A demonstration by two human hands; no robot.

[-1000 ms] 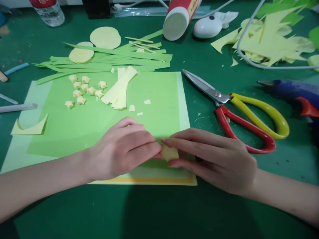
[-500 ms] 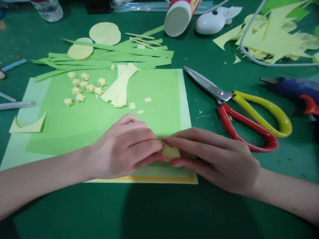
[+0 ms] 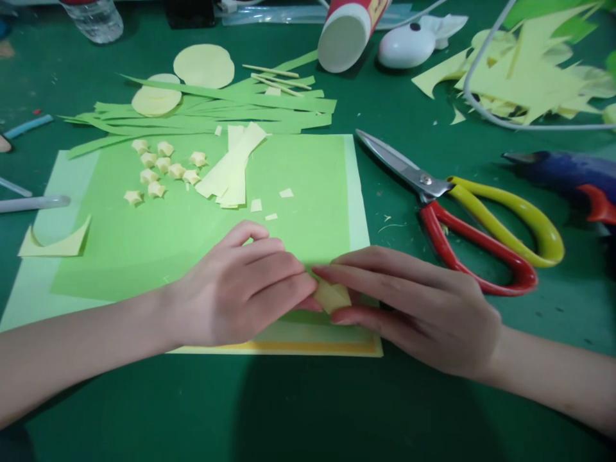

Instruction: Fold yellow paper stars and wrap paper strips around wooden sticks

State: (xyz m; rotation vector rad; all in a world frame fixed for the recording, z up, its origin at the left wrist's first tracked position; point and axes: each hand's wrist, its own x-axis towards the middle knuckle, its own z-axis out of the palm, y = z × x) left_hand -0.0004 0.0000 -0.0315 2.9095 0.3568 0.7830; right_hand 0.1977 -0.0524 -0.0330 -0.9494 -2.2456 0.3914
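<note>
Together, hands (image 3: pixel 243 292) (image 3: pixel 416 314) pinching creased yellow paper (image 3: pixel 333 297), small puffy stars (image 3: pixel 163 165), smooth green sheet (image 3: pixel 308 173).

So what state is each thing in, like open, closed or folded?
Left hand: pinching yellow paper
Right hand: pinching the same piece
Yellow paper: folded
Paper stars: folded
Scissors: blades closed
Cup: on its side
Green strips: cut, piled
Yellow strips: cut, crossed
Yellow scraps: cut, heaped
Glue gun: lying down, power unclear
Bottle: top out of view
</note>
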